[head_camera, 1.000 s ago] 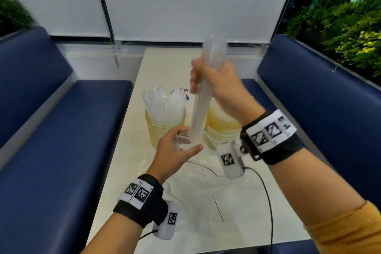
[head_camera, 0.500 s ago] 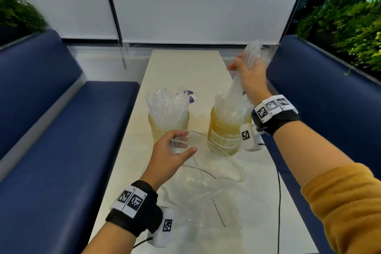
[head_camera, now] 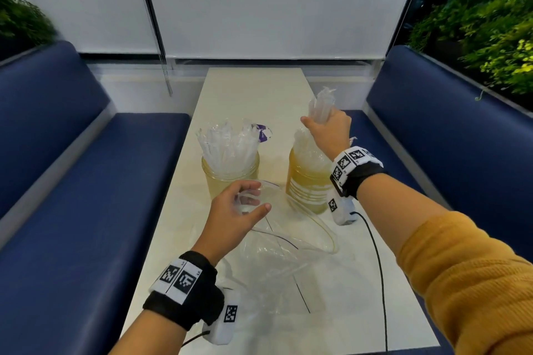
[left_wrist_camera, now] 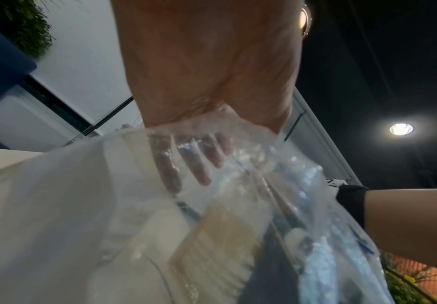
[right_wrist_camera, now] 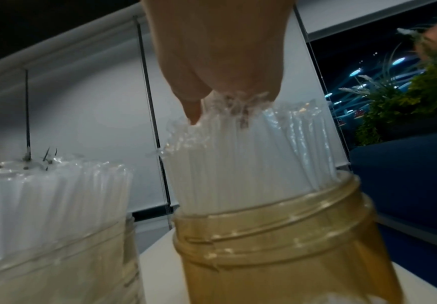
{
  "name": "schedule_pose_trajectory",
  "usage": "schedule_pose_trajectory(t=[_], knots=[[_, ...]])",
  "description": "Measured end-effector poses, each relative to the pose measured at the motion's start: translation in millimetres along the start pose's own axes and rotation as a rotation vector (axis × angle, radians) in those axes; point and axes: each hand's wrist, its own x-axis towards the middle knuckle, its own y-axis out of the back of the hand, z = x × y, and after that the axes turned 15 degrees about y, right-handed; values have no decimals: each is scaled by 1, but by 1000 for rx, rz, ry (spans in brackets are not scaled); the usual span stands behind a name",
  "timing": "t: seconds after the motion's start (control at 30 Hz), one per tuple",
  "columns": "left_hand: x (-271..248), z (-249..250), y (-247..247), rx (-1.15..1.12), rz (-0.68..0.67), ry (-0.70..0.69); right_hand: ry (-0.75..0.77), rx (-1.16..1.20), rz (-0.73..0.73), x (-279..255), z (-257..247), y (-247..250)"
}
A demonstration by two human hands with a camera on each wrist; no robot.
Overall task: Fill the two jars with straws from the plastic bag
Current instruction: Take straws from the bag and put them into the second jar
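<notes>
Two amber plastic jars stand on the cream table (head_camera: 251, 89). The left jar (head_camera: 230, 179) is packed with clear wrapped straws (head_camera: 227, 143). My right hand (head_camera: 327, 131) grips a bundle of straws (head_camera: 321, 106) whose lower ends sit inside the right jar (head_camera: 307, 187) among other straws (right_wrist_camera: 251, 156). My left hand (head_camera: 235, 209) pinches the open mouth of the clear plastic bag (head_camera: 277, 256), which lies crumpled on the table in front of the jars. In the left wrist view its fingers (left_wrist_camera: 191, 162) show through the bag film (left_wrist_camera: 238, 185).
Blue bench seats (head_camera: 86, 210) run along both sides of the narrow table. A white blind (head_camera: 259, 3) covers the wall behind, with its cord (head_camera: 168, 78) hanging at the left. Green plants (head_camera: 490, 26) stand behind the right bench. A black cable (head_camera: 377, 268) trails from my right wrist.
My right hand has carried the straw bundle from over the bag to the right jar and lowered it in. The left hand has kept hold of the bag's mouth.
</notes>
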Motion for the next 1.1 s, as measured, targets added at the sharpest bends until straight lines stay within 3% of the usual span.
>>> schedule_pose_trajectory(t=[0.17,0.37,0.5,0.63,0.7,0.8,0.83,0.97,1.1], knots=[[0,1,3,10,3,-3,285,9,225,13,-14,9],[0,1,6,3,-1,-14,506,-363,-80,21,-6,21],[0,0,4,-7,-7,-15,524,-488,-172,2,-2,19],[0,2,0,-5,-13,-26,522,-708,-550,-18,8,11],[2,2,-1,-8,-18,-29,492,-719,-539,-15,2,12],[3,2,-1,-5,-18,-30,503,-551,-261,-1,-18,8],[3,2,-1,-2,-19,-29,544,-512,-238,5,-22,6],[4,1,1,3,-17,-29,645,-622,-485,17,-28,-1],[3,1,2,4,-36,-28,506,-749,-632,-7,-11,-4]])
